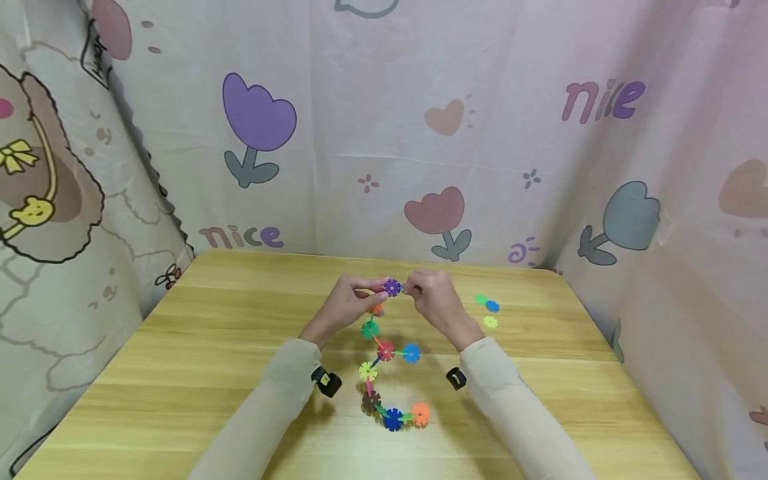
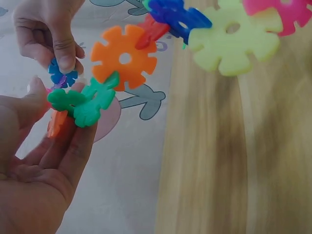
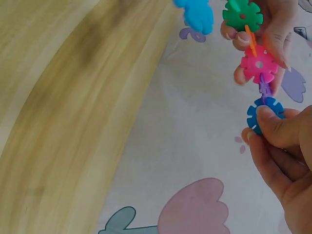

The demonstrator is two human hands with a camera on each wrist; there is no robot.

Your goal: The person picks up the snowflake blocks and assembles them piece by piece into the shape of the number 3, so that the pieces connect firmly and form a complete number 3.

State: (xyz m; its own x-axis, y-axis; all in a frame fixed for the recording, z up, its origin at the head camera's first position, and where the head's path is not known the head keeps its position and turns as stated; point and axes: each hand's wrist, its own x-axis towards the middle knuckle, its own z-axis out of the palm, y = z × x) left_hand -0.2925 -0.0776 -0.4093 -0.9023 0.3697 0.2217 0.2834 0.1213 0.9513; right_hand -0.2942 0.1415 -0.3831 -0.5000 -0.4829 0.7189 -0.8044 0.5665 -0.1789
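A chain of colourful notched plastic snowflake discs runs from the hands down over the table. Near its top end my left hand (image 1: 343, 301) grips the chain around a pink disc (image 3: 258, 63), close to a green disc (image 3: 243, 17) and an orange disc. Beyond the pink one, a purple disc (image 1: 392, 287) sits between the two hands. My right hand (image 1: 439, 303) pinches a blue disc (image 3: 275, 108) between thumb and fingers, at the purple disc's edge. Fingers partly hide both the blue and pink discs.
Lower chain parts include a red disc (image 1: 386, 351), a light blue disc (image 1: 411, 353), a yellow disc (image 1: 368, 371) and an orange end disc (image 1: 421, 415). Loose green (image 1: 481, 299), blue (image 1: 493, 306) and yellow (image 1: 491, 322) discs lie right of my right hand. A printed curtain (image 1: 360, 133) hangs behind.
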